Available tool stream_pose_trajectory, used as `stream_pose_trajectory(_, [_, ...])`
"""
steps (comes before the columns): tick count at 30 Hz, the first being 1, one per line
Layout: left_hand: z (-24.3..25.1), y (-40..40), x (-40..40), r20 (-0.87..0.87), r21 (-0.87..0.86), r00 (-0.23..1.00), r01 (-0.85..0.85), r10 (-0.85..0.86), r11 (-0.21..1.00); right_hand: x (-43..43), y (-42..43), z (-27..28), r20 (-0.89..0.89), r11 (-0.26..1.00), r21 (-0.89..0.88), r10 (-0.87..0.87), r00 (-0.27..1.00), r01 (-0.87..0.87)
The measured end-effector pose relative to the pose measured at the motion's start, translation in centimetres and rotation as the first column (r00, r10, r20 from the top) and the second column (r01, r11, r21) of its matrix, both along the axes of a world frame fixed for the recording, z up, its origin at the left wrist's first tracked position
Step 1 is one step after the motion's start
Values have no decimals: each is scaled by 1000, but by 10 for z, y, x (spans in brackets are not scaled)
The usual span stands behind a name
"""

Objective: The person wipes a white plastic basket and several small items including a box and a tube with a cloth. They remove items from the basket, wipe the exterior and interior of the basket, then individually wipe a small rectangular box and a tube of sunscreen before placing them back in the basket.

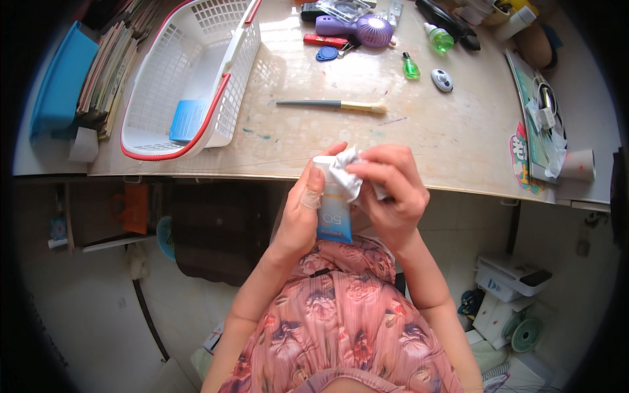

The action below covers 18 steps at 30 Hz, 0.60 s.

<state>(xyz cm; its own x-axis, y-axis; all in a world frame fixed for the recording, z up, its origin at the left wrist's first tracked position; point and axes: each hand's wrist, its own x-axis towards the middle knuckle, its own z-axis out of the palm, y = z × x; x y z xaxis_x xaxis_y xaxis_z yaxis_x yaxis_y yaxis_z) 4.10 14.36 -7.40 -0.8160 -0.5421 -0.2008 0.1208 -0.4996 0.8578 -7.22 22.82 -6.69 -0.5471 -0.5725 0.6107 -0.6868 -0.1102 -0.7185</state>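
My left hand grips a blue and white squeeze tube, its white cap end pointing away from me and its flat blue end towards my lap. A bandage wraps that hand's thumb. In my right hand is a crumpled white tissue, pressed against the tube near the cap. Both hands are above my lap, close to the desk's front edge. Beyond them on the desk lies a brush with a grey and pale handle and light bristles.
At left stands a white plastic basket with red handles, holding a blue box. A purple handheld fan, a red object, a small green bottle and a white oval object lie further back. Books line the left side.
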Motion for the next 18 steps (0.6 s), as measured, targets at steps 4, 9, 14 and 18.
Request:
stream_pose_trajectory(4, [-2, -13, 6, 7, 96, 991, 133, -135, 986, 15, 12, 0, -125, 985, 44, 172, 977, -168])
stream_pose_trajectory(9, [-5, -11, 9, -61, 276, 964, 267, -260, 924, 1, 6, 10, 154, 998, -10, 70, 986, -69])
stream_pose_trajectory(14, [-20, -14, -1, -356, 380, 933, 197, -54, 904, 26, 12, 5, 45, 963, -46, 266, 963, -264])
stream_pose_trajectory(18, [-9, -6, -4, -165, 374, 986, 40, 24, 927, 20, 6, 3, 21, 981, -23, 192, 981, -192])
